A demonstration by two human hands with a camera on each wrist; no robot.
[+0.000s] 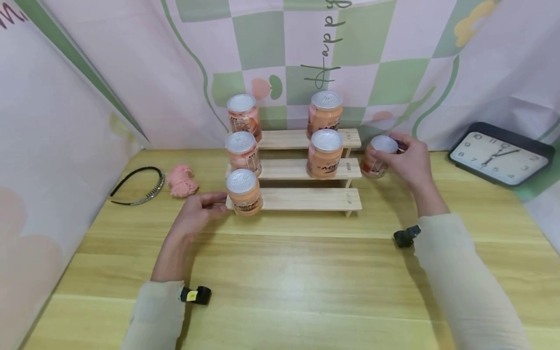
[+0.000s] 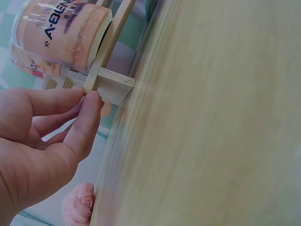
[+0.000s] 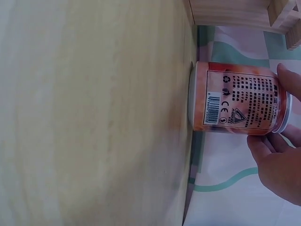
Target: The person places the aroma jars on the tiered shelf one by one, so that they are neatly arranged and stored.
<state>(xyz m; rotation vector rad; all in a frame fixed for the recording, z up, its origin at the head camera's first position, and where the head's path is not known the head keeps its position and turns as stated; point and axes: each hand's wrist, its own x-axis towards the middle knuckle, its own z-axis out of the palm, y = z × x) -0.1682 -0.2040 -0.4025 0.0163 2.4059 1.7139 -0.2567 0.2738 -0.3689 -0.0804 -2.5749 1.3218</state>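
Note:
A three-step wooden rack [image 1: 306, 198] stands on the table with several orange cans on it. My left hand [image 1: 199, 211] pinches the left end of its lowest step between thumb and fingers, beside the front can [image 1: 245, 197]. In the left wrist view, the thumb and fingertips meet at the wooden edge, just below that can [image 2: 66, 35]. Right of the rack, my right hand [image 1: 411, 158] grips an orange can [image 1: 375, 163] near its white lid. The right wrist view shows this can [image 3: 235, 96] upright, its base at the table surface and its barcode label facing the camera.
A black headband [image 1: 159, 182] and a bundle of pink yarn [image 1: 182, 181] lie left of the rack. At the far right a black-framed clock [image 1: 500, 153] leans back. Behind everything hangs a checkered curtain [image 1: 258, 41]. The table [image 1: 284, 282] spreads out in front.

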